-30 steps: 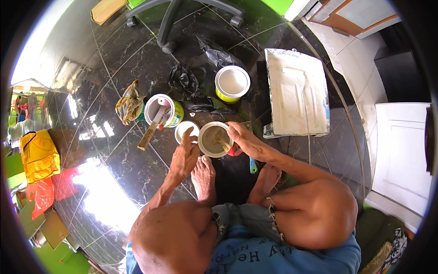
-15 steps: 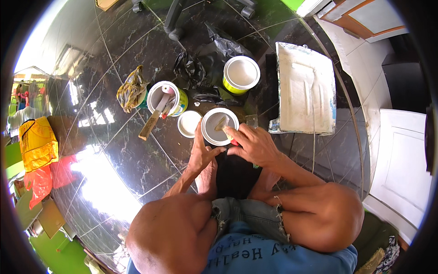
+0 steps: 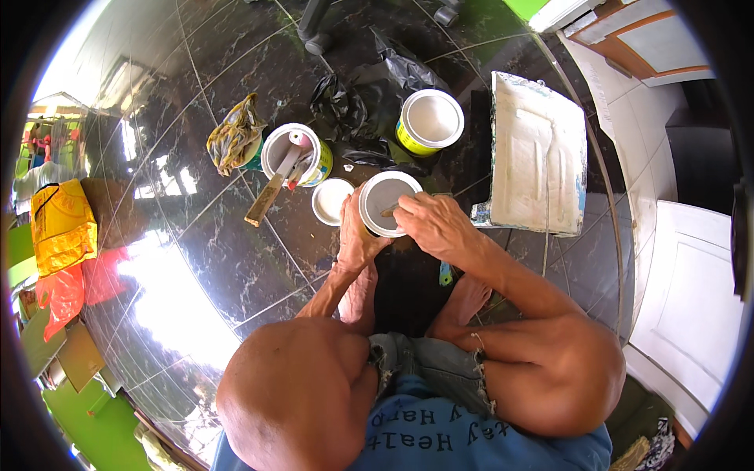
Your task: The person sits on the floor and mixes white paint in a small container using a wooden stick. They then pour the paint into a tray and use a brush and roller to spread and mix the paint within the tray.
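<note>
A round paint can (image 3: pixel 390 188) with a white rim and grey inside stands in front of me. My left hand (image 3: pixel 360 235) is wrapped round its left side, thumb at the near edge. My right hand (image 3: pixel 437 226) is closed at the can's right rim on a paintbrush; its tan tip (image 3: pixel 388 211) shows inside the can, while my fingers hide most of the handle. Just left of the can lies a white round lid (image 3: pixel 333 202). Farther left, a second can (image 3: pixel 320 166) holds several tools, among them one with a wooden handle (image 3: pixel 264 202).
Beyond stands a yellow-banded can (image 3: pixel 430 123) with whitish contents, beside crumpled black plastic (image 3: pixel 345 110). A paint-smeared white tray (image 3: pixel 528 157) stands to the right. A crumpled yellowish bundle (image 3: pixel 235 135) sits at the left. A blue-green handle (image 3: pixel 446 273) shows near my right foot.
The can in my left hand appears tipped and slightly raised toward the right. My right hand has turned over the rim, and less of the paintbrush shows. The whole view has shifted slightly.
</note>
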Motion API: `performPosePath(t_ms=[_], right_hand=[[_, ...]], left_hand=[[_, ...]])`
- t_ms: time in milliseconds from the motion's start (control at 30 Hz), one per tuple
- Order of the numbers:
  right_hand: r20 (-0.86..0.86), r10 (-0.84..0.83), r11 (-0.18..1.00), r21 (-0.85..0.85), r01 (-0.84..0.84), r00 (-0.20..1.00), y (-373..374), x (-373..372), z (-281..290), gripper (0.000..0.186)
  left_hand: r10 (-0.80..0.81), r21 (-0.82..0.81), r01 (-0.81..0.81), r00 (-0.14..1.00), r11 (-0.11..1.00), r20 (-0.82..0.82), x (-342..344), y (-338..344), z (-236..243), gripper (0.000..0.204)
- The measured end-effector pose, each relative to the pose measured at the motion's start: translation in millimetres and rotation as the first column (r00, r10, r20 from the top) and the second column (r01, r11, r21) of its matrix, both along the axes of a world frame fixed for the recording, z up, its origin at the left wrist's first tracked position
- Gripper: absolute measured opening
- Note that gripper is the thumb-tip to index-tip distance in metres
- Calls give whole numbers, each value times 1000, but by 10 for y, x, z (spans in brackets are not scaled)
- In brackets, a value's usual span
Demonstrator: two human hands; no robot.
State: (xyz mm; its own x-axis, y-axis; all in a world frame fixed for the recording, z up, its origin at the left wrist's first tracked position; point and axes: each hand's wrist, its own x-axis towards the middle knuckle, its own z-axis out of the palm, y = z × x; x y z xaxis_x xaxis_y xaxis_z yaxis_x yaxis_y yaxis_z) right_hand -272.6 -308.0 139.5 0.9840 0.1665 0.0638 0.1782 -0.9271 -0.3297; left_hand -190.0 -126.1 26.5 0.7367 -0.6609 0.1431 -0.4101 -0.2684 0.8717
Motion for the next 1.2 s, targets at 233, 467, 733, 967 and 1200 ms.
performPosePath(t_ms=[233, 467, 733, 967, 1200], right_hand=[[-40, -24, 997, 73, 27, 999, -21, 105, -71, 19], [18, -298, 918, 278, 281, 955, -119, 157, 235, 13], [61, -296, 937, 211, 277, 953, -9, 139, -59, 12], [41, -62, 990, -128, 66, 997, 75, 138, -121, 12], [24, -42, 975, -219, 47, 999, -48, 161, -63, 19]], left_hand=[[-21, 119, 19, 1000, 993, 12, 20, -28, -4, 109], [-32, 101, 30, 999, 994, 17, 47, 40, -91, 110], [-41, 42, 39, 999, 998, 31, 19, 7, -90, 111], [-8, 35, 7, 1000, 999, 20, -17, 74, -59, 112], [-61, 56, 57, 996, 997, 68, 66, -8, -68, 112]])
